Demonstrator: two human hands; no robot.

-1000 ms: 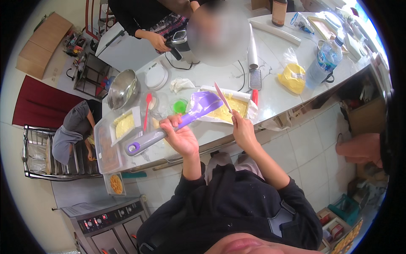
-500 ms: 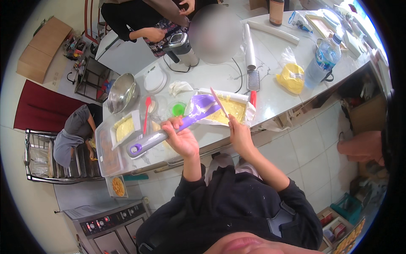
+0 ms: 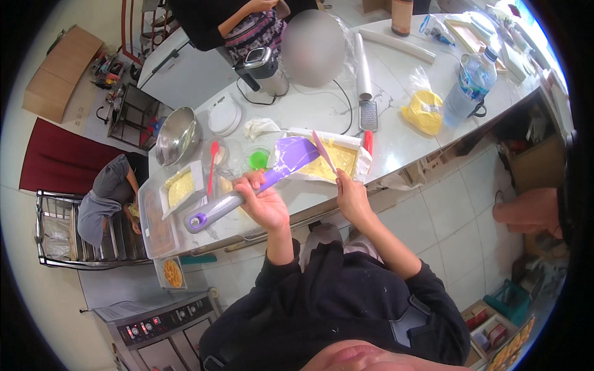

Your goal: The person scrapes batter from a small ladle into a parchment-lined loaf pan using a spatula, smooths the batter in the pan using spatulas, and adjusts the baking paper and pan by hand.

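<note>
My left hand [image 3: 265,201] is closed around the grey handle of a large purple spatula [image 3: 296,153], whose broad blade is smeared with pale batter. In my right hand [image 3: 352,196] is a slim pink spatula [image 3: 323,150], its tip close beside or against the purple blade. Beneath both tools lies a paper-lined rectangular pan [image 3: 365,168] with yellow batter [image 3: 342,158] in it. The purple blade hides the pan's left part. A second lined pan of yellow batter [image 3: 180,189] rests to the left, near a red spatula [image 3: 213,167].
A steel bowl [image 3: 177,137], a green-bottomed cup [image 3: 258,159] and a hand mixer [image 3: 265,71] stand around the marble table. Right of the pan are a grater [image 3: 368,116], a yellow bag [image 3: 424,112] and a water bottle [image 3: 471,86]. Other people [image 3: 114,195] are nearby.
The pink spatula has tipped slightly and shifted down along the purple blade, which shows less batter. Across the table, a person has moved and one hand has left the mixer's side.
</note>
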